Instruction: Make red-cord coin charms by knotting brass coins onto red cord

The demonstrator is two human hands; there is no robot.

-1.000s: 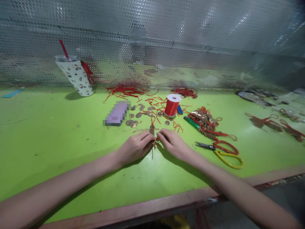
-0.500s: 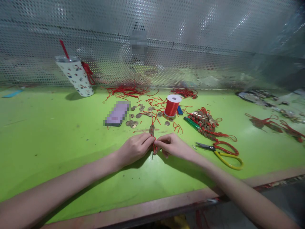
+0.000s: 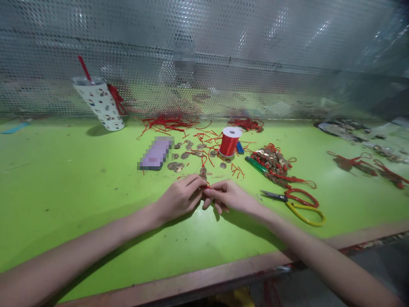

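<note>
Between my hands is a string of brass-coloured coins (image 3: 203, 172) on red cord, its loop pointing away from me. My left hand (image 3: 183, 194) pinches the strung coins from the left, fingers bent over them. On the right, my right hand (image 3: 225, 196) has thumb and forefinger closed on the red cord (image 3: 207, 186) close to the left fingertips. The near end of the string is hidden by my fingers. Loose coins (image 3: 175, 166) and short red cord clippings (image 3: 237, 171) lie just beyond. A red spool (image 3: 230, 141) with white ends stands behind them.
Scissors (image 3: 287, 200) with red and yellow handles lie right of my right hand. Beyond them is a pile of strung coins (image 3: 275, 164) with a green lighter (image 3: 256, 165). A phone (image 3: 156, 153) lies left; a patterned tumbler (image 3: 101, 104) stands by the perforated metal panel (image 3: 207, 55).
My right hand has shifted slightly left, closer to my left hand. The cord and coin end that hung below the fingers is now covered by them.
</note>
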